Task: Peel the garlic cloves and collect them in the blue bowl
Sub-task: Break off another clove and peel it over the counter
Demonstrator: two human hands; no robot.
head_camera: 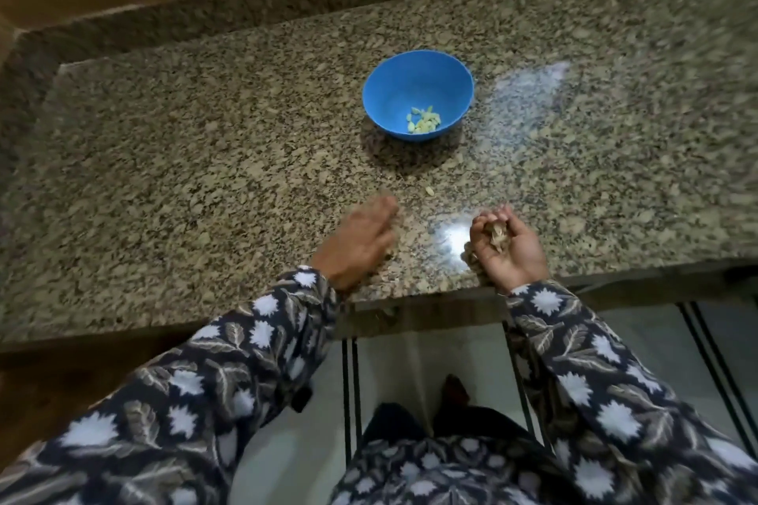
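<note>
A blue bowl (417, 94) stands on the speckled granite counter (205, 176) and holds several peeled garlic cloves (423, 120). My right hand (510, 250) is cupped, palm up, at the counter's front edge and holds a heap of papery garlic skins (496, 236). My left hand (361, 240) lies palm down on the counter with its fingers flat; it is blurred. Some skins show at its fingertips. One small loose piece (429, 190) lies between the bowl and my hands.
A raised granite ledge (246, 0) runs along the back of the counter. The counter's front edge (410, 301) is just under my wrists. Below it are a tiled floor and thin black bars (350, 381).
</note>
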